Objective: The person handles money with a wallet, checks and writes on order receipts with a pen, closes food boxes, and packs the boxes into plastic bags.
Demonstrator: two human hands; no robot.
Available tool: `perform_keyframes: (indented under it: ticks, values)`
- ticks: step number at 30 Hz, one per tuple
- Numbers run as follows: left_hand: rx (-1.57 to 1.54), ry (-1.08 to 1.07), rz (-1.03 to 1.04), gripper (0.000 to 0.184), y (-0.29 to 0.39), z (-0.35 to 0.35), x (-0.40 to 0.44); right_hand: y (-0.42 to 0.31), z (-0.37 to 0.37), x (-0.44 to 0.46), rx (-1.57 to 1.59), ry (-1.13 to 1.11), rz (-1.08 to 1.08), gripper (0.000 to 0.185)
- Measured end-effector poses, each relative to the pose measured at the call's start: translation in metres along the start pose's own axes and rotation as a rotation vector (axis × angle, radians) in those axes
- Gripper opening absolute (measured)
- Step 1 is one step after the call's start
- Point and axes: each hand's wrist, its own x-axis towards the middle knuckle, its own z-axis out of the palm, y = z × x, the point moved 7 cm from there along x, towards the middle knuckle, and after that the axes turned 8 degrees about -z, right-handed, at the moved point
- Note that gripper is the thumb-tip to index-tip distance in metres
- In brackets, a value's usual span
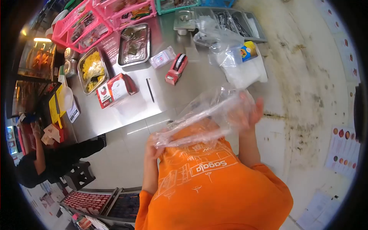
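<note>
Steel tbl [166, 90] w/ metal tray [134, 63], pan [79, 75] of yel. food [93, 64], red/wht box [115, 91], blk stick [150, 90].

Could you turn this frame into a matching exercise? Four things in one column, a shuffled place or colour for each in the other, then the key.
1. clear plastic bag
2. thin black stick
3. food in the left-hand metal tray
4. shirt

A. orange
B. lying on the metal table
C. spanning the gap between left hand and right hand
D. mostly yellow

Pairs: 1-C, 2-B, 3-D, 4-A
</note>
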Motion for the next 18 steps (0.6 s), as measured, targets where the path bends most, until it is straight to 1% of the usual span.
perform_keyframes:
  ticks: [2,3,4,6,7,8,10,11,13,14,15,16,17,18]
  values:
    - [-0.281,-0.026,-0.004,0.017,0.008,0.028,-0.014,-0.036,-0.079,0.014,-0.300,0.134,0.007,0.041]
    - [-0.352,-0.248,-0.055,0.027,0.013,0.055,-0.006,-0.052,-0.132,0.019,-0.449,0.206,0.017,0.040]
    - [-0.426,-0.469,-0.104,0.038,0.021,0.081,0.005,-0.067,-0.165,0.025,-0.598,0.278,0.033,0.038]
    - [-0.384,-0.586,-0.110,0.050,0.029,0.122,0.030,-0.088,-0.186,0.039,-0.592,0.344,0.078,0.033]
    - [-0.270,-0.480,-0.069,0.050,0.030,0.136,0.047,-0.097,-0.192,0.048,-0.588,0.374,0.104,0.031]
    - [-0.155,-0.373,-0.030,0.050,0.029,0.145,0.067,-0.118,-0.198,0.060,-0.994,0.398,0.088,0.029]
    - [0.737,0.178,-0.084,0.049,0.009,0.116,0.117,-0.151,-0.189,0.077,-1.801,0.428,0.046,0.027]
    - [0.770,0.250,-0.094,0.046,-0.005,0.106,0.137,-0.151,-0.177,0.082,-1.887,0.370,-0.153,0.027]
    - [0.833,0.397,-0.096,0.039,-0.024,0.092,0.172,-0.125,-0.139,0.095,-2.019,0.223,-0.584,0.027]
    - [0.642,0.397,-0.117,0.038,-0.029,0.101,0.182,-0.082,-0.169,0.101,-1.628,0.219,-0.124,0.026]
    - [0.448,0.391,-0.139,0.037,-0.034,0.115,0.191,-0.043,-0.151,0.105,-1.627,-0.084,0.252,0.027]
    - [0.251,0.383,-0.159,0.037,-0.038,0.127,0.198,0.002,-0.169,0.108,-1.677,-0.469,0.479,0.036]
    - [0.204,0.417,-0.144,0.042,-0.036,0.137,0.200,0.019,-0.198,0.102,-1.974,-0.596,0.195,0.039]
    - [0.213,0.448,-0.147,0.042,-0.037,0.137,0.203,0.024,-0.211,0.100,-2.016,-0.723,0.145,0.040]
